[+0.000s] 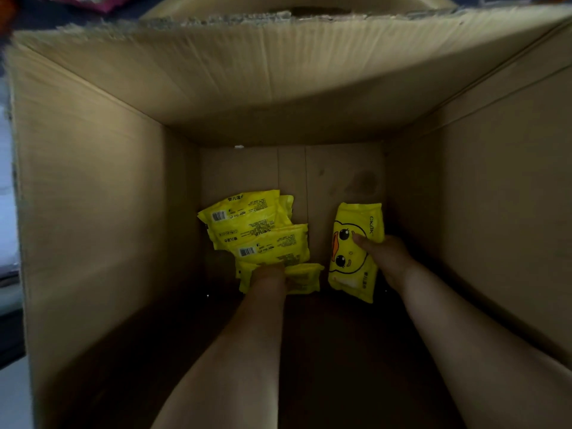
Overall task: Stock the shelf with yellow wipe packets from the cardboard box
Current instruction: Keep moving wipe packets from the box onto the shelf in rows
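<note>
The fingers [361,240] of the right hand [387,255] pinch a duck-faced packet [349,264], thumb on its front. The left hand [267,275] sits among the pile of yellow packets [247,224], its fingers hidden under one, so its grip cannot be told. This looks like the picking step, on the floor of the cardboard box [93,181]; next, both arms likely must lift clear of its tall walls.

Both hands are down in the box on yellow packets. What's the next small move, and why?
Probably lift the right hand up out of the cardboard box: its thumb already pinches the duck-face packet. The left hand reaches the pile, but its grip is hidden.
</note>
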The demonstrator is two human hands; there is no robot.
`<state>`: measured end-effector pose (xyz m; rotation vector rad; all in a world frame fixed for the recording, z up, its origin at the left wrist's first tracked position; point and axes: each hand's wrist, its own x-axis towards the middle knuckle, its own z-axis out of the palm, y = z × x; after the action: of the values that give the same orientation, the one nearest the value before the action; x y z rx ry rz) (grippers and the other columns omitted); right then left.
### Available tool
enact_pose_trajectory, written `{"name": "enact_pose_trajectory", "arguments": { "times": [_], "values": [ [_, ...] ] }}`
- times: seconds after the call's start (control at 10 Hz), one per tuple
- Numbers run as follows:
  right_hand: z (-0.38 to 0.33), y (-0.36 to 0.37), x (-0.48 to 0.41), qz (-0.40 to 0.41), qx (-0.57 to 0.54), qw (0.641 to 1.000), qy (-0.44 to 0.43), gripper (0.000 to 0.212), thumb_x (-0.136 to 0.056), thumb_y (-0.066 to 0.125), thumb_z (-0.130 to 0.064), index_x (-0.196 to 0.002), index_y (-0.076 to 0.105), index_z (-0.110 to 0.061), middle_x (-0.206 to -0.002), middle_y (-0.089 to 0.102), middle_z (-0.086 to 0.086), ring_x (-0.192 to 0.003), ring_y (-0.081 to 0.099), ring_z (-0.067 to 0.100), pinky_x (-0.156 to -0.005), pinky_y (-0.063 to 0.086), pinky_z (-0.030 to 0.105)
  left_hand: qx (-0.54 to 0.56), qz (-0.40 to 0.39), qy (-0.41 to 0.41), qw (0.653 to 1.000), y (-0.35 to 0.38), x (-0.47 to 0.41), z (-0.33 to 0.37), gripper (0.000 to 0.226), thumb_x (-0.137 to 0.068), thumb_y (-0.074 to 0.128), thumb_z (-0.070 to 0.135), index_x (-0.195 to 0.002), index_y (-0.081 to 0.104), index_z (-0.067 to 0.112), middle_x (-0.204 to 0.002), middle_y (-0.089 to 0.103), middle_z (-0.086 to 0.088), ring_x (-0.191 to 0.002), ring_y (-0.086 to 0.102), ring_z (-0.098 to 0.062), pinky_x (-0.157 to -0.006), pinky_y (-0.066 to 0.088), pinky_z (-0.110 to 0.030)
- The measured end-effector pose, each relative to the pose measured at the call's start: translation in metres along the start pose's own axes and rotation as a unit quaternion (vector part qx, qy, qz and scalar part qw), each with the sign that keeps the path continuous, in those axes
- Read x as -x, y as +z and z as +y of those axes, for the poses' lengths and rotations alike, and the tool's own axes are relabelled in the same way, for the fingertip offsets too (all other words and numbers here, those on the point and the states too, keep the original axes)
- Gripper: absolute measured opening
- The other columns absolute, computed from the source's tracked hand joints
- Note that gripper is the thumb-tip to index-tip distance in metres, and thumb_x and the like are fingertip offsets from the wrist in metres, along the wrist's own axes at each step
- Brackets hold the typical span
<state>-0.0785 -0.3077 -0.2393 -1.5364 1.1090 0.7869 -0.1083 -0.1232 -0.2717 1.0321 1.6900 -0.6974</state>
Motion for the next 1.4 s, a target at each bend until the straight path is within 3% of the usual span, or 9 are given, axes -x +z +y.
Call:
{"name": "enact_pose_trajectory", "arguments": {
  "times": [0.1,0.2,0.3,0.4,0.6,0.9,1.1,1.2,1.4],
  "values": [
    [-0.012,-0.001,0.008,-0.003,0.002,1.000,-0.018,0.032,-0.088,0.064,-0.014,-0.115,0.061,0.002,-0.115,0.063,0.024,-0.105,0.062,0.036,-0.078,0.048,0.036,-0.257,-0.052,0.123,0.957,-0.018,0.025,0.007,0.040,-0.100,0.040,0.025,-0.135,0.044,0.007,-0.137,0.049,-0.013,-0.126,0.047,-0.027,-0.086,0.046,-0.024],
    [-0.028,-0.002,0.018,0.003,0.008,1.000,-0.028,0.035,-0.086,0.067,-0.019,-0.114,0.062,0.001,-0.114,0.064,0.022,-0.105,0.062,0.034,-0.079,0.048,0.035,-0.183,-0.128,0.105,0.969,-0.030,0.041,0.012,0.026,-0.094,0.046,-0.001,-0.118,0.054,0.005,-0.138,0.047,-0.019,-0.110,0.057,-0.028,-0.061,0.053,-0.021],
    [-0.045,-0.004,0.032,0.011,0.013,0.999,-0.051,0.037,-0.085,0.068,-0.021,-0.114,0.062,0.000,-0.115,0.064,0.020,-0.105,0.062,0.034,-0.080,0.048,0.034,-0.100,-0.135,0.105,0.980,-0.048,0.061,0.018,0.021,-0.086,0.054,-0.011,-0.086,0.055,0.010,-0.107,0.060,-0.016,-0.080,0.058,-0.019,-0.045,0.054,-0.021],
    [-0.060,-0.008,0.048,0.009,0.001,0.997,-0.078,0.036,-0.085,0.068,-0.019,-0.115,0.062,0.001,-0.114,0.064,0.017,-0.105,0.062,0.033,-0.074,0.049,0.030,-0.077,-0.164,0.137,0.974,-0.061,0.085,0.025,0.018,-0.085,0.057,-0.009,-0.087,0.057,0.009,-0.092,0.062,-0.009,-0.077,0.059,-0.017,-0.049,0.056,-0.021],
    [-0.079,-0.018,0.082,-0.001,0.010,0.993,-0.119,0.033,-0.083,0.070,-0.025,-0.108,0.065,-0.005,-0.109,0.068,0.015,-0.087,0.063,0.025,-0.074,0.047,0.030,-0.105,-0.191,0.245,0.945,-0.082,0.128,0.048,0.017,-0.088,0.056,-0.004,-0.102,0.063,0.002,-0.096,0.066,-0.009,-0.083,0.064,-0.017,-0.060,0.057,-0.019],
    [-0.094,-0.040,0.172,-0.001,0.023,0.978,-0.205,0.017,-0.080,0.073,-0.032,-0.087,0.065,-0.019,-0.094,0.069,0.006,-0.083,0.065,0.021,-0.074,0.050,0.030,-0.146,-0.217,0.402,0.877,-0.123,0.203,0.060,0.005,-0.091,0.058,0.016,-0.092,0.061,0.012,-0.094,0.063,-0.009,-0.084,0.059,-0.019,-0.077,0.047,-0.033],
    [-0.103,-0.061,0.254,0.036,-0.007,0.957,-0.286,0.016,-0.081,0.073,-0.025,-0.091,0.065,-0.017,-0.083,0.067,-0.001,-0.068,0.062,0.009,-0.059,0.047,0.024,-0.192,-0.174,0.543,0.799,-0.147,0.264,0.056,0.013,-0.094,0.054,0.027,-0.082,0.059,0.024,-0.080,0.061,0.002,-0.076,0.055,-0.015,-0.072,0.041,-0.029],
    [-0.111,-0.076,0.295,0.062,-0.031,0.942,-0.329,0.018,-0.080,0.074,-0.022,-0.094,0.066,-0.014,-0.086,0.067,0.002,-0.065,0.061,0.010,-0.057,0.047,0.023,-0.221,-0.143,0.619,0.740,-0.159,0.306,0.058,0.015,-0.097,0.047,0.025,-0.087,0.055,0.019,-0.078,0.055,0.004,-0.071,0.048,-0.010,-0.062,0.035,-0.015],
    [-0.131,-0.107,0.373,0.093,-0.063,0.911,-0.398,0.013,-0.078,0.076,-0.024,-0.081,0.065,-0.017,-0.084,0.069,0.005,-0.071,0.066,0.019,-0.075,0.054,0.034,-0.291,-0.102,0.725,0.616,-0.186,0.401,0.070,0.017,-0.099,0.044,0.023,-0.101,0.058,0.015,-0.097,0.060,-0.004,-0.097,0.055,-0.024,-0.071,0.037,-0.028]
  ]
}}
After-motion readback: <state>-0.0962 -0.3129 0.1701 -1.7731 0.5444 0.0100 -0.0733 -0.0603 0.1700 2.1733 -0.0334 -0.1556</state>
